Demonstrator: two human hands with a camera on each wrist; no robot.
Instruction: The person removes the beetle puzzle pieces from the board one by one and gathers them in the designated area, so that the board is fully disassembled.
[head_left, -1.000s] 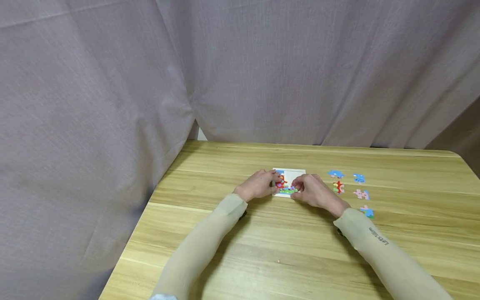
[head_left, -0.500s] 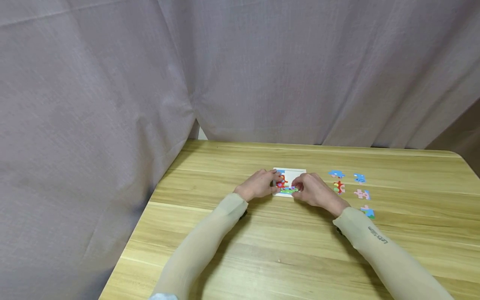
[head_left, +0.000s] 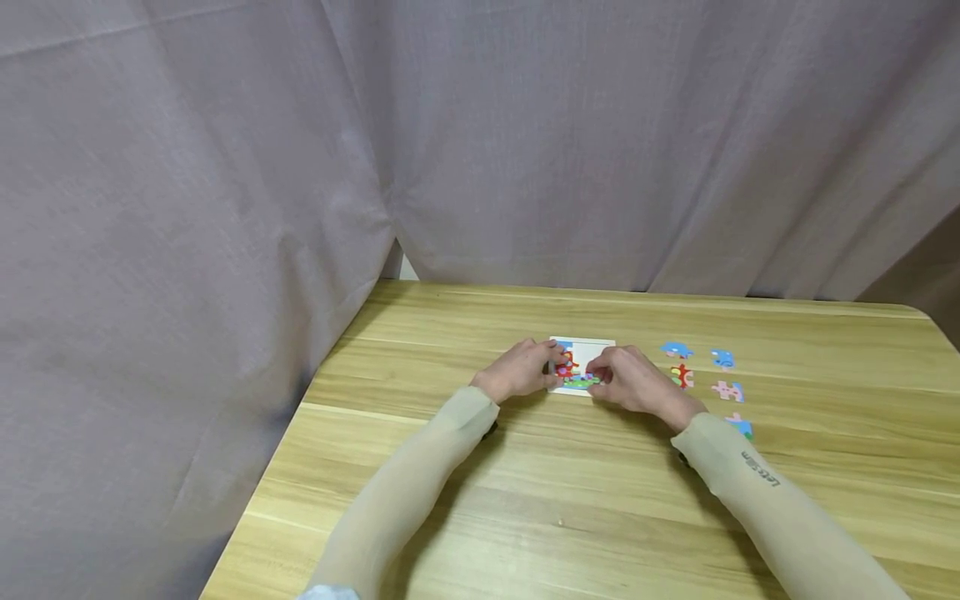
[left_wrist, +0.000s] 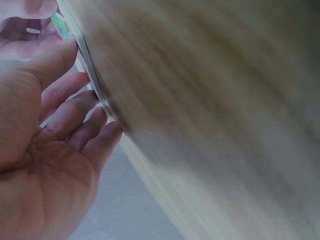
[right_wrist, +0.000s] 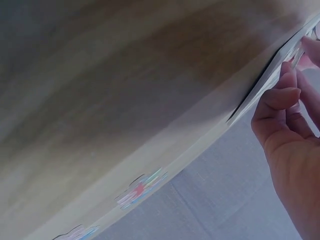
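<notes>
A shallow white puzzle tray (head_left: 590,353) lies on the table, with red, blue and green puzzle pieces (head_left: 566,363) fitted along its left side and near edge. My left hand (head_left: 517,369) rests at the tray's left, fingertips and thumb touching its rim, as the left wrist view also shows. Over the tray's near right part, my right hand (head_left: 636,379) pinches a small puzzle piece (right_wrist: 298,56) between thumb and fingers. That piece is mostly hidden by the fingers, and I cannot tell whether it sits flat in the tray.
Several loose puzzle pieces lie right of the tray: blue ones (head_left: 677,350) at the back, a red one (head_left: 682,377), a pink one (head_left: 727,391) and a blue-green one (head_left: 740,427). The wooden table (head_left: 525,508) meets a grey curtain (head_left: 525,150) behind and at left.
Both hands stay in place at the tray, the right still pinching its piece. The whole view shifts very slightly; the loose pieces have not moved on the table.
</notes>
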